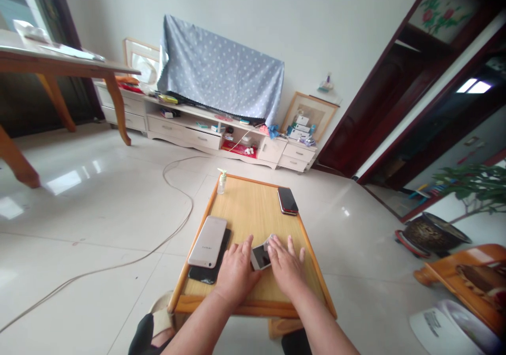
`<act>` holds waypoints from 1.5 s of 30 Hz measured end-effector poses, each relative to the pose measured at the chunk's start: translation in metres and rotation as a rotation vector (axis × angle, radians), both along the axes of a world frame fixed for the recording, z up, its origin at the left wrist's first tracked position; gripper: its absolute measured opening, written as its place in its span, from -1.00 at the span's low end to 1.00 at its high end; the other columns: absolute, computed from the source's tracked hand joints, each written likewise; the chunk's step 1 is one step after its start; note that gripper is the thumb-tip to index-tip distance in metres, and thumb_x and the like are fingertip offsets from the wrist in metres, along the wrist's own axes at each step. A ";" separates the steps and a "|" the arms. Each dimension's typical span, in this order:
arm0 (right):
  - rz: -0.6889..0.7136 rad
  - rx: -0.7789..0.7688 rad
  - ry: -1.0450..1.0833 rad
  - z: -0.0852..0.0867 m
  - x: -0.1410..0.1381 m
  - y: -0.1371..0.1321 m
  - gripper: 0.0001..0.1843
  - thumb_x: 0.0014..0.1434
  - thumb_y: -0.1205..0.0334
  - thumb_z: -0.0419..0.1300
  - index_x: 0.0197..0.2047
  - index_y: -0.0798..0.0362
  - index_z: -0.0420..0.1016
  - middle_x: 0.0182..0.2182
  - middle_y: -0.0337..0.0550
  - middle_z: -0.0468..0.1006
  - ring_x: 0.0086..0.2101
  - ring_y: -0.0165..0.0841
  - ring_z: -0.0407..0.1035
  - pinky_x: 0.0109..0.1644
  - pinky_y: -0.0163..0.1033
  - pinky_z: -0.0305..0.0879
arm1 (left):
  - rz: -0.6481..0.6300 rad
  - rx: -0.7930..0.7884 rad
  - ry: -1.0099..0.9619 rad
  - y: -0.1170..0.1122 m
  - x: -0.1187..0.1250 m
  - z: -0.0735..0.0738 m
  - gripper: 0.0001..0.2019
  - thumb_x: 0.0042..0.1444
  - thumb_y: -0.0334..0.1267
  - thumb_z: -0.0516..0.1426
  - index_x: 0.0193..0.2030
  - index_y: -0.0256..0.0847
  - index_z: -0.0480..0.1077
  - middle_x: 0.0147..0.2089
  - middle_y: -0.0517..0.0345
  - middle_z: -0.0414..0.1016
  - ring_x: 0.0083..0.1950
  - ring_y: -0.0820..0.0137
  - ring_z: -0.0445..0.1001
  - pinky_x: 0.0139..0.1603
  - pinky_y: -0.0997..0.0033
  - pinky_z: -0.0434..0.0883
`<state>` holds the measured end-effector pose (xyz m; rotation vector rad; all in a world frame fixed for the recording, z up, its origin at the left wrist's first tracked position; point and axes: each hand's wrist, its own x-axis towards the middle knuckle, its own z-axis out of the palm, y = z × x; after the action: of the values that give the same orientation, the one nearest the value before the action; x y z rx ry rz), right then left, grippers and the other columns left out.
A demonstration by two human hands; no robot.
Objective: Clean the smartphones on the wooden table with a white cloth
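A small white phone (261,257) with a dark screen lies on the wooden tray table (245,202) between my hands. My left hand (236,270) steadies its left edge, thumb low and forefinger up beside it. My right hand (286,263) presses a small pale crumpled cloth (271,239) at the phone's upper right, with its outer fingers spread. Just left of my left hand, a rose-gold phone (208,242) rests face down, partly over a black phone (203,275). The right fingers hide part of the cloth and the white phone.
A small pump bottle (222,182) stands at the table's far left corner. Stacked phones (288,201) lie by the right edge. A cable (174,234) runs over the floor at left. A white bucket (446,328) and a potted plant (430,234) stand at right.
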<state>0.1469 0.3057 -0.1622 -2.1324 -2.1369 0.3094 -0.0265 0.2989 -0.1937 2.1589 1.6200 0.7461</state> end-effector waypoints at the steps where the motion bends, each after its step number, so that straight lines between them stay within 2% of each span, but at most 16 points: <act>1: -0.035 -0.001 -0.013 0.000 0.002 0.002 -0.38 0.48 -0.11 -0.36 0.42 -0.25 0.20 0.43 -0.27 0.14 0.45 -0.02 -0.33 0.39 0.48 -0.41 | 0.000 0.006 0.000 0.000 0.000 0.000 -0.21 0.04 -0.21 0.20 0.43 -0.20 0.07 0.30 -0.09 0.40 0.22 0.10 0.36 0.25 0.08 0.28; 4: 0.010 -0.002 -0.027 0.002 -0.007 -0.005 -0.39 0.48 -0.11 -0.32 0.43 -0.22 0.20 0.42 -0.25 0.14 0.45 -0.02 -0.32 0.39 0.48 -0.42 | 0.007 0.028 0.001 -0.002 0.000 -0.001 -0.28 0.07 -0.21 0.17 0.40 -0.19 0.14 0.28 -0.09 0.42 0.22 0.08 0.37 0.25 0.05 0.28; 7: 0.212 0.017 0.047 0.004 -0.021 -0.023 -0.43 0.48 -0.10 -0.29 0.43 -0.32 0.17 0.40 -0.33 0.18 0.45 -0.05 -0.26 0.42 0.45 -0.42 | 0.021 0.042 0.006 -0.003 0.000 -0.003 -0.39 0.14 -0.33 0.05 0.37 -0.22 0.20 0.22 -0.08 0.47 0.21 0.12 0.39 0.25 0.07 0.29; 9: 0.272 0.028 0.087 0.003 -0.021 -0.030 -0.45 0.48 -0.11 -0.28 0.44 -0.38 0.12 0.38 -0.35 0.22 0.45 -0.05 -0.24 0.41 0.47 -0.41 | 0.006 0.038 0.021 -0.004 0.000 -0.003 -0.38 0.13 -0.38 0.02 0.38 -0.23 0.19 0.25 -0.07 0.45 0.25 0.12 0.37 0.30 0.06 0.26; 13: 0.154 0.100 0.083 -0.002 0.005 -0.020 -0.46 0.46 -0.12 -0.24 0.38 -0.38 0.26 0.38 -0.35 0.22 0.43 0.02 -0.19 0.38 0.53 -0.37 | 0.007 -0.035 0.048 -0.003 0.003 0.003 -0.33 0.11 -0.18 0.12 0.39 -0.27 0.21 0.31 -0.13 0.40 0.32 0.03 0.32 0.37 0.00 0.22; 17: 0.065 0.147 0.088 -0.006 0.026 -0.004 -0.48 0.44 -0.15 -0.17 0.36 -0.39 0.29 0.36 -0.34 0.24 0.42 0.08 -0.16 0.37 0.57 -0.35 | 0.003 -0.072 0.072 0.003 0.007 0.003 -0.28 0.06 -0.14 0.16 0.39 -0.25 0.21 0.29 -0.14 0.42 0.29 0.03 0.35 0.37 -0.01 0.25; 20: 0.162 0.123 0.153 -0.009 0.023 -0.007 -0.52 0.42 -0.15 -0.10 0.31 -0.46 0.34 0.32 -0.34 0.30 0.40 0.10 -0.07 0.37 0.56 -0.31 | -0.007 -0.056 0.105 0.009 0.010 -0.006 -0.31 0.08 -0.12 0.15 0.38 -0.21 0.24 0.27 -0.17 0.44 0.26 0.01 0.40 0.34 -0.05 0.29; 22: 0.256 0.110 0.210 -0.009 0.017 -0.012 -0.56 0.40 -0.14 -0.03 0.29 -0.50 0.34 0.29 -0.35 0.35 0.38 0.09 -0.01 0.38 0.55 -0.33 | -0.028 -0.034 0.138 0.012 0.011 -0.013 -0.33 0.08 -0.22 0.11 0.38 -0.21 0.25 0.29 -0.15 0.43 0.27 0.04 0.40 0.35 -0.04 0.29; 25: 0.346 0.085 0.265 0.000 0.020 -0.014 -0.54 0.40 -0.12 -0.03 0.33 -0.50 0.29 0.29 -0.37 0.35 0.39 0.09 -0.04 0.38 0.55 -0.40 | -0.030 0.006 0.159 0.013 0.014 -0.016 -0.35 0.06 -0.28 0.11 0.36 -0.20 0.27 0.30 -0.13 0.42 0.29 0.05 0.40 0.37 -0.05 0.28; 29: 0.220 0.126 0.238 0.017 0.042 -0.001 -0.49 0.45 -0.10 -0.17 0.32 -0.33 0.37 0.33 -0.30 0.31 0.41 0.10 -0.12 0.38 0.53 -0.51 | -0.009 0.021 0.122 0.009 0.023 -0.005 -0.38 0.13 -0.02 0.18 0.31 -0.18 0.32 0.23 -0.17 0.47 0.22 0.01 0.43 0.29 -0.04 0.36; 31: 0.170 0.143 0.236 0.021 0.048 0.003 -0.47 0.45 -0.09 -0.17 0.31 -0.28 0.40 0.32 -0.27 0.32 0.41 0.11 -0.11 0.38 0.52 -0.51 | -0.003 0.016 0.120 0.007 0.028 0.002 -0.37 0.11 0.03 0.19 0.30 -0.17 0.33 0.21 -0.17 0.47 0.20 0.01 0.44 0.27 -0.03 0.38; 33: 0.211 0.139 0.270 0.018 0.047 0.000 -0.49 0.44 -0.10 -0.14 0.30 -0.30 0.40 0.31 -0.26 0.34 0.40 0.12 -0.09 0.38 0.53 -0.46 | 0.000 0.007 0.153 0.007 0.033 0.006 -0.40 0.13 -0.01 0.17 0.29 -0.16 0.34 0.19 -0.17 0.48 0.19 0.02 0.44 0.27 -0.03 0.38; 35: 0.298 0.125 0.329 0.012 0.042 -0.007 -0.53 0.42 -0.11 -0.07 0.30 -0.38 0.39 0.29 -0.30 0.37 0.39 0.12 -0.04 0.37 0.55 -0.44 | 0.001 -0.012 0.211 0.008 0.037 0.008 -0.44 0.13 -0.15 0.12 0.29 -0.16 0.34 0.19 -0.15 0.48 0.18 0.06 0.44 0.28 0.00 0.36; 38: 0.383 0.101 0.393 0.006 0.042 -0.015 -0.57 0.39 -0.11 0.00 0.28 -0.48 0.37 0.26 -0.36 0.41 0.38 0.12 0.00 0.37 0.55 -0.48 | 0.002 -0.058 0.289 0.009 0.041 0.011 -0.40 0.05 -0.30 0.08 0.29 -0.21 0.33 0.18 -0.13 0.48 0.17 0.11 0.44 0.30 0.06 0.32; 41: 0.363 0.107 0.384 0.008 0.060 -0.011 -0.53 0.45 -0.09 -0.12 0.31 -0.40 0.37 0.30 -0.33 0.36 0.40 0.09 -0.08 0.37 0.53 -0.54 | 0.019 -0.059 0.294 0.008 0.047 0.014 -0.44 0.09 -0.17 0.11 0.26 -0.25 0.36 0.13 -0.15 0.50 0.13 0.09 0.45 0.25 0.04 0.35; 45: 0.216 0.149 0.295 0.011 0.086 0.000 -0.43 0.45 -0.14 -0.20 0.36 -0.22 0.34 0.36 -0.23 0.27 0.43 0.12 -0.20 0.36 0.51 -0.61 | 0.045 -0.012 0.237 0.003 0.054 0.017 -0.42 0.13 0.04 0.13 0.23 -0.21 0.37 0.13 -0.13 0.49 0.15 0.07 0.43 0.23 0.04 0.35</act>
<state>0.2325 0.3062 -0.1511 -1.6626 -2.1413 0.4374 0.0271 0.3019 -0.1766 2.2808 1.7869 0.5065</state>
